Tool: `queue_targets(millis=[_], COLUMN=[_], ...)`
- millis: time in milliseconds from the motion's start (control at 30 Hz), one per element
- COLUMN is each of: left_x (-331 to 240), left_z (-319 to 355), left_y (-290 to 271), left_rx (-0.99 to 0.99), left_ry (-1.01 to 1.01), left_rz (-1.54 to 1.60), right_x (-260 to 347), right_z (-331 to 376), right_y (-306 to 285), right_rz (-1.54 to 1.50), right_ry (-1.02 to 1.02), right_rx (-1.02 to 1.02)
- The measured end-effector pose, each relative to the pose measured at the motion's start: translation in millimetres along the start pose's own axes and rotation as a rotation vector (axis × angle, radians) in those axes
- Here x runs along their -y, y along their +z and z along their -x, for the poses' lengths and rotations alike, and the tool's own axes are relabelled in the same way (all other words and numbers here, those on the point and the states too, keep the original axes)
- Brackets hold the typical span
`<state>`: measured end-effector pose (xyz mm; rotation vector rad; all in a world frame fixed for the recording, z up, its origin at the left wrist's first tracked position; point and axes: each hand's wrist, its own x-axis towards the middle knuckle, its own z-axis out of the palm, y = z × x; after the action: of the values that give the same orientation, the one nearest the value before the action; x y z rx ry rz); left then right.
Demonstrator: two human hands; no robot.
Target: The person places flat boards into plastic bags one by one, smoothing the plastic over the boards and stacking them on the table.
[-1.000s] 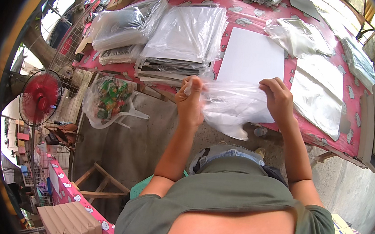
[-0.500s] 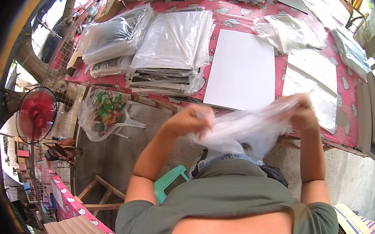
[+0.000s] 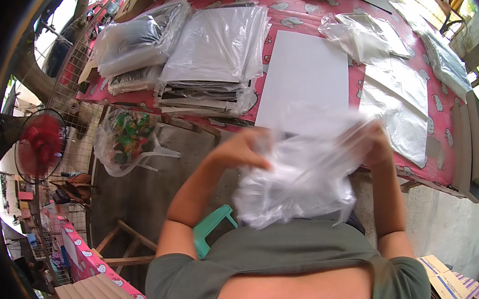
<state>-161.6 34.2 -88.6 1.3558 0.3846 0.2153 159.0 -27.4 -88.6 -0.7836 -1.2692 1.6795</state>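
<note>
A clear plastic bag (image 3: 302,180), crumpled and blurred by motion, hangs in front of my body at the table's near edge. My left hand (image 3: 245,149) grips its left side, thumb pointing inward. On the other side my right hand (image 3: 375,145) is closed on the bag, its fingers partly behind the film. Just beyond lies a large white board (image 3: 305,78), its near end partly covered by the bag. To the right of the board rests a flat stack of clear plastic bags (image 3: 393,114), close to my right hand.
Plastic-wrapped stacks (image 3: 211,47) and bulging packs (image 3: 140,41) fill the left of the pink patterned table (image 3: 283,5). Brown boards (image 3: 470,147) stand along its right edge. A red fan (image 3: 42,143), white chair (image 3: 162,153) and green stool (image 3: 207,229) are lower left.
The bag, stretched sideways between my hands before, now hangs fuller and spreads lower and over the board's near end. My right hand has shifted slightly left.
</note>
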Motion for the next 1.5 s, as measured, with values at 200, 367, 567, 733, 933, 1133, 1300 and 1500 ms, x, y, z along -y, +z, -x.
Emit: queue_targets(millis=[200, 367, 567, 733, 933, 1133, 1300, 1500], left_x=[21.0, -20.5, 57.5, 66.6, 79.0, 94.4, 46.6, 42.9], left_z=[15.8, 13.6, 24.2, -2.8, -62.6, -68.2, -27.7, 20.8], left_y=[6.0, 10.1, -27.3, -11.2, 4.4, -9.0, 19.9, 51.9], left_rx=[-0.465, -0.062, -0.192, -0.377, -1.270, -1.371, -1.303, -1.095], left_ry=[0.423, 0.581, -0.155, 0.357, 0.288, 0.086, -0.064, 0.023], left_rz=[0.630, 0.987, -0.092, 1.074, -0.091, -0.355, -0.253, 0.138], right_x=[11.8, -11.8, -24.4, -51.0, -64.0, -62.5, -42.6, -37.2], right_z=[4.6, 5.0, 32.8, 35.4, 13.9, -5.1, 29.9, 94.0], right_y=[5.1, 27.7, -11.2, -5.5, -20.8, -0.2, 3.7, 12.5], right_rz=[0.759, 0.503, -0.107, 0.024, 0.887, 1.336, 0.523, -0.434], right_ry=[0.227, 0.148, 0.085, 0.273, 0.225, 0.299, 0.269, 0.237], right_rx=[0.482, 0.366, -0.626, -0.435, -0.965, -0.926, -0.930, -0.651])
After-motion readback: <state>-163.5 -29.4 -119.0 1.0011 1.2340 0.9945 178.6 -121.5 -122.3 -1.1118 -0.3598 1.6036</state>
